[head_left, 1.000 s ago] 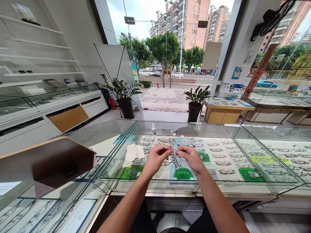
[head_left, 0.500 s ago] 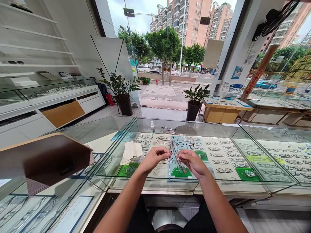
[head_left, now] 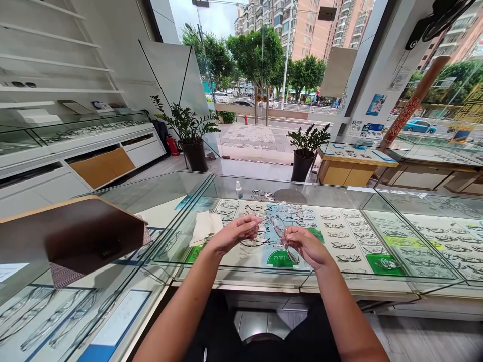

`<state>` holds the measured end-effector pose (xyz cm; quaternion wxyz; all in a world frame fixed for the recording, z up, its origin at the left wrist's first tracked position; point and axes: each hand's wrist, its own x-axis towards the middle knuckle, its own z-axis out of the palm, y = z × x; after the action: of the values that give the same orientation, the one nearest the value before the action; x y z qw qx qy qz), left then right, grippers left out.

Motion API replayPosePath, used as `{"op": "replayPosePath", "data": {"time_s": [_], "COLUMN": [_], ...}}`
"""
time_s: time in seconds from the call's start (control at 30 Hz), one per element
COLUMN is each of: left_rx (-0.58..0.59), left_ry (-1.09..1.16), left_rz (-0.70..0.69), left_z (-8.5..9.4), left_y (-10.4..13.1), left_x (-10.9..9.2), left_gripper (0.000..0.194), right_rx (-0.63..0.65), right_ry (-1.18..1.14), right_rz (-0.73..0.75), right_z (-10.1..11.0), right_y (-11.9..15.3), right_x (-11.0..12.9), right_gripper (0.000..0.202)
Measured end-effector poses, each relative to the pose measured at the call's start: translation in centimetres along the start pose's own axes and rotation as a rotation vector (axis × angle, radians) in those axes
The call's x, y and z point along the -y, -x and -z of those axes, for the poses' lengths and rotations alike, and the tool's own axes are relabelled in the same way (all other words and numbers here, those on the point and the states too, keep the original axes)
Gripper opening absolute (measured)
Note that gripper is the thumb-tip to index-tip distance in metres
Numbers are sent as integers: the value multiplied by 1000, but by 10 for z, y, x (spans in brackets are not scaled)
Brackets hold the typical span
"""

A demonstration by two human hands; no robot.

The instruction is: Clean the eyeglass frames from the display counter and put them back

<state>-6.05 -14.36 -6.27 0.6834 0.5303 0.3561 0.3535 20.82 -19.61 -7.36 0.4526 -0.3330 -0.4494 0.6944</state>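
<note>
Both hands hold one pair of thin-framed glasses (head_left: 278, 229) above the glass display counter. My left hand (head_left: 241, 232) pinches a temple arm at the left side of the pair. The fingers of my right hand (head_left: 302, 243) close on the frame near the lenses, which hang tilted down toward the counter. Under the glass lie rows of other glasses (head_left: 345, 245) and a green card (head_left: 281, 258). A cream cloth (head_left: 207, 227) rests on the counter left of my left hand.
A small white bottle (head_left: 239, 190) stands on the counter's far part. At the left is a dark brown board-like object (head_left: 75, 236) with a light edge. Beyond the counter stand two potted plants (head_left: 195, 157) and a wooden cabinet (head_left: 349, 171).
The glasses have turned, and the temple arm in my left hand now points sideways instead of down. My left hand has moved slightly left and my right hand slightly right. The view has tilted down.
</note>
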Motion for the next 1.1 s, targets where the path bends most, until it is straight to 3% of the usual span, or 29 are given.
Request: {"op": "replayPosePath", "data": {"time_s": [0.13,0.17,0.2,0.27,0.37,0.43,0.57,0.7,0.9,1.1], "left_rx": [-621,-716,-738,-584,-279,-209,-205,-183,-246,-322], "left_ry": [-388,-487,-571,-727,-921,-942,-831,-856,-767,-696], "left_rz": [-417,-534,-631,-730,-694,-649,-627,-640,-615,-602], "left_z": [-18,-24,-30,-40,-52,-56,-57,-56,-53,-53], "left_y": [14,19,24,30,31,27,20,16,12,11], "left_x": [3,5,8,13,21,25,31,32,32,44], "left_gripper": [30,23,16,10,19,23,21,16,11,8], "right_rx": [-24,-33,-43,-52,-49,-52,-64,-60,-125,-236], "right_ry": [-9,-8,-11,-21,-17,8,35,2,-83,-171], "right_rz": [27,30,32,33,31,45,77,94,130,314], "right_z": [2,2,2,0,-4,-6,-8,-7,-8,-9], "right_y": [1,1,1,0,-1,-1,-1,0,0,-2], "right_x": [-2,-2,-3,-4,-4,-4,-5,-7,-5,-6], "right_gripper": [26,26,26,27,27,27,27,25,24,21]}}
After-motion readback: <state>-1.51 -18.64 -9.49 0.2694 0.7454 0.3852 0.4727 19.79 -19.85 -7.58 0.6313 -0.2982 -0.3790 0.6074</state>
